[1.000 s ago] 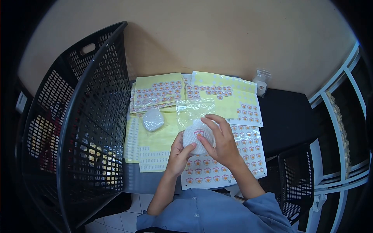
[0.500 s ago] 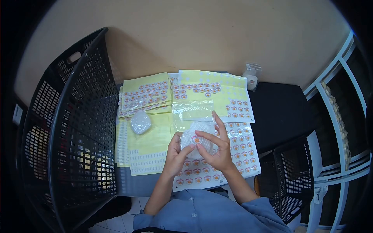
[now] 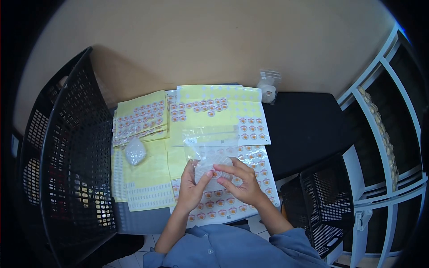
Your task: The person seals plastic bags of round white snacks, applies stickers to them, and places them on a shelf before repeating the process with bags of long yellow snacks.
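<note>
A clear plastic packet (image 3: 216, 160) with white contents and a round orange-and-pink sticker (image 3: 215, 174) is between my hands, over the sticker sheets (image 3: 252, 167). My left hand (image 3: 193, 190) grips its left side, thumb beside the sticker. My right hand (image 3: 243, 181) holds the right side, with index finger and thumb at the sticker. Another wrapped white packet (image 3: 135, 151) lies on the yellow sheets (image 3: 149, 172) to the left. Behind it is a stack of yellow sheets with round stickers (image 3: 142, 111).
A large black basket (image 3: 73, 152) stands at the left. At the back right, a bagged white item (image 3: 268, 92) leans near the wall. A black surface (image 3: 308, 129) lies to the right, with a black crate (image 3: 324, 201) below it and white shelving (image 3: 380, 107) beyond.
The view has shifted, so the table appears further left. My right fingers have drawn in, the raised finger now lowered against the packet.
</note>
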The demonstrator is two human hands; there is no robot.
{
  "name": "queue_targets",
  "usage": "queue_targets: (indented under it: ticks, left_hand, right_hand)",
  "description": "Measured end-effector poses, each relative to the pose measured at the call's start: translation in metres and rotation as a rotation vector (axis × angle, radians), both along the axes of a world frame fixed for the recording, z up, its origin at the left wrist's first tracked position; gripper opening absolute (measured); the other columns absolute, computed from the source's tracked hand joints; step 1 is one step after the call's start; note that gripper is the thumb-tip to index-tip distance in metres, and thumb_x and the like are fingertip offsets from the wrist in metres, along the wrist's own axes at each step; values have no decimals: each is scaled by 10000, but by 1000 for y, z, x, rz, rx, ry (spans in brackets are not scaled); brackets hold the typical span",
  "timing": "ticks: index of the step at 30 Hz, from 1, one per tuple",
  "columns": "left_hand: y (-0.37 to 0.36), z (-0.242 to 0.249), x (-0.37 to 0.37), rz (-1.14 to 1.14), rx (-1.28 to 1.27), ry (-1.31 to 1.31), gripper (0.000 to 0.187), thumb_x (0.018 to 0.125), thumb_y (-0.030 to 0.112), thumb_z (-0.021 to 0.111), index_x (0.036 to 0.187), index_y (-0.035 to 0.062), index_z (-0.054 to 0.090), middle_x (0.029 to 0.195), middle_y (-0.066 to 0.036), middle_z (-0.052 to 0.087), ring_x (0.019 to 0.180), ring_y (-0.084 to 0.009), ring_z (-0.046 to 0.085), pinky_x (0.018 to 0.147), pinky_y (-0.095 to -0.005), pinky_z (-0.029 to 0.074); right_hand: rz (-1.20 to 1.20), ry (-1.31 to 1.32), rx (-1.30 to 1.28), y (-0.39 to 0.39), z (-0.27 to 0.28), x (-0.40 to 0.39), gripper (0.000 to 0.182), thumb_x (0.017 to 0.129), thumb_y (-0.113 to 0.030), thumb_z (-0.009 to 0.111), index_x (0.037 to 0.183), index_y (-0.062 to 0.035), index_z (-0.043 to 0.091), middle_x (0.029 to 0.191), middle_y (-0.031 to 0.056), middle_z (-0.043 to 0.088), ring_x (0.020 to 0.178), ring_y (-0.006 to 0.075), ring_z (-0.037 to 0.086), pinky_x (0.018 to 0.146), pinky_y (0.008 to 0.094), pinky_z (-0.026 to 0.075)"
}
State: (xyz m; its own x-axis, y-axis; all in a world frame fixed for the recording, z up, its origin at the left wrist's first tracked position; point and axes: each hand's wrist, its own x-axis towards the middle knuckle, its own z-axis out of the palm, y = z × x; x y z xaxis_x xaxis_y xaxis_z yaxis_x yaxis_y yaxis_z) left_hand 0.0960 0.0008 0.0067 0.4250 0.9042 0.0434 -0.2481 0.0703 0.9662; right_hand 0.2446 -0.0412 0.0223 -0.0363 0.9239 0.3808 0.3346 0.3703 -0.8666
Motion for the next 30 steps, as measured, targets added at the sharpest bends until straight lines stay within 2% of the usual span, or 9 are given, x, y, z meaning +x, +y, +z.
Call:
queue_targets:
  ticks: [4,6,8,10,14,16,17,21,30]
  left_hand:
    - [-5,13,12,-110,158,86,517,759,44,529,1189,-15,249,1203,-143,319,1054,-193,397,861,-298,343]
    - [-2,20,12,30,367,108,573,745,34,530,1216,-1,204,1271,-154,208,1120,-242,339,912,-346,301]
    - [14,4,-7,346,442,322,571,726,28,548,1201,5,230,1291,-164,186,1192,-273,243,958,-385,235]
    - [28,-17,-39,639,437,540,525,723,26,552,1174,15,284,1309,-169,164,1215,-287,196,977,-401,188]
    - [44,-42,-93,961,539,980,449,724,52,566,1130,52,375,1323,-178,146,1215,-312,171,985,-421,139]
    - [41,-33,-98,1052,366,1148,429,729,79,570,1122,74,397,1326,-181,142,1223,-325,130,987,-427,124]
    - [40,-35,-102,1074,401,1135,456,738,95,563,1147,61,363,1319,-149,176,1229,-306,109,990,-432,108]
    - [38,-48,-110,1065,377,1131,534,743,109,564,1190,32,282,1286,-99,247,1205,-278,158,985,-431,118]
    - [40,-53,-109,1034,282,1158,509,751,137,558,1184,44,307,1294,-115,232,1200,-290,173,978,-426,125]
  right_hand:
    - [-29,115,73,10,-22,49,404,719,5,578,1106,-65,485,1044,156,489,964,219,498,783,292,419]
    - [-201,395,266,28,-9,70,623,745,49,532,1274,-58,219,1158,153,401,1036,203,438,863,300,374]
    - [-375,549,326,52,-4,117,662,744,57,529,1280,-37,151,1190,170,364,1051,215,428,885,314,356]
    - [-646,576,330,81,-38,178,645,741,65,529,1267,3,161,1191,182,362,1056,210,424,887,316,354]
    - [-592,664,213,120,-112,263,565,732,54,546,1222,17,267,1148,156,420,1033,195,447,877,301,359]
    - [-429,590,-48,132,-126,276,444,721,22,571,1127,27,393,1079,122,488,994,181,479,858,283,368]
    - [-444,568,-84,139,-133,283,359,704,-10,593,1039,17,467,1015,93,530,957,172,503,843,273,374]
    - [-343,568,-128,165,-137,295,376,691,-16,593,1042,25,464,996,91,534,940,169,508,830,276,382]
    - [-409,371,-90,213,-139,300,298,616,35,556,906,-11,508,871,61,549,818,137,526,732,255,414]
